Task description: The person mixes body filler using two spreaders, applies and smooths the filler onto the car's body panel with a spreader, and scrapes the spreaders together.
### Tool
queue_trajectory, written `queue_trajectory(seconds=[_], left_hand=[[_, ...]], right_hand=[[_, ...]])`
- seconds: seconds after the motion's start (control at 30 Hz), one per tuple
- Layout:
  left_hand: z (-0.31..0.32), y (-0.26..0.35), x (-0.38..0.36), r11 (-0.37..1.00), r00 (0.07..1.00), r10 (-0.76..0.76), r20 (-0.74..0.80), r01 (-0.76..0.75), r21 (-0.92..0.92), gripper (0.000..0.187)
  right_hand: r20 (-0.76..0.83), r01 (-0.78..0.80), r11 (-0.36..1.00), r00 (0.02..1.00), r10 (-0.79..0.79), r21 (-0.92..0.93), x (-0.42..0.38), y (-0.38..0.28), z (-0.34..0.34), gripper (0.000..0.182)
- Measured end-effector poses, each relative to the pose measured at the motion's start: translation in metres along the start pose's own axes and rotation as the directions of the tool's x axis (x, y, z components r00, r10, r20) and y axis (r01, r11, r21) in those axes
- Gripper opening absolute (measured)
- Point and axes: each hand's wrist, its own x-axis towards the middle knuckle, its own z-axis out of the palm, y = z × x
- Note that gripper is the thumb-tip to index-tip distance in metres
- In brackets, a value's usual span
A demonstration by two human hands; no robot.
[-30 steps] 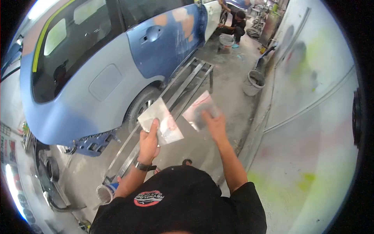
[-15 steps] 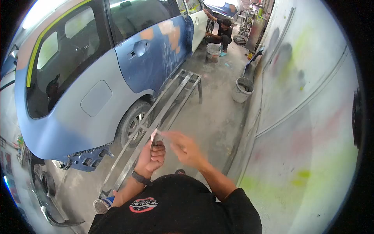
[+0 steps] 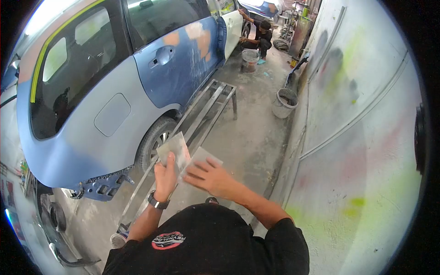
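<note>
My left hand (image 3: pixel 166 178) grips a flat, pale putty spreader (image 3: pixel 172 147), its thumb lying along the near face. Pinkish filler is smeared along that spreader's right edge. Close beside it, my right hand (image 3: pixel 211 180) holds a second thin greyish putty spreader (image 3: pixel 207 156), fingers laid across its face. The two spreaders nearly meet in front of my chest, over the narrow metal rack (image 3: pixel 201 117). To the left stands the blue and grey car (image 3: pixel 114 114), with tan filler patches on its rear door.
A container (image 3: pixel 118 240) sits at the rack's near end. A bucket (image 3: pixel 285 103) stands by the paint-marked wall (image 3: pixel 348 151) on my right. Farther ahead, a person (image 3: pixel 262 39) crouches at the car's front door near another bucket (image 3: pixel 250 61).
Both hands have turned, so the spreaders' broad faces now show. My left hand has moved slightly left and my right hand has lowered; it was blurred before.
</note>
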Motion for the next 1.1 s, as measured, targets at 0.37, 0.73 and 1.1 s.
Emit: queue_trajectory(seconds=[0.37, 0.73, 1.1], left_hand=[[-0.006, 0.054, 0.012, 0.530, 0.975, -0.138, 0.172, 0.219, -0.819, 0.040], [-0.019, 0.036, 0.002, 0.174, 0.832, -0.264, 0.487, 0.538, -0.825, 0.026], [0.006, 0.038, -0.011, 0.849, 0.955, -0.186, 0.232, 0.275, -0.451, 0.034]], right_hand=[[-0.427, 0.113, 0.765, 0.876, 0.225, 0.634, 0.035, 0.005, -0.063, 0.056], [-0.241, -0.116, 0.843, 0.930, 0.278, 0.525, 0.007, 0.032, 0.005, 0.058], [-0.260, -0.170, 0.983, 0.948, 0.182, 0.067, 0.018, 0.029, -0.071, 0.047]])
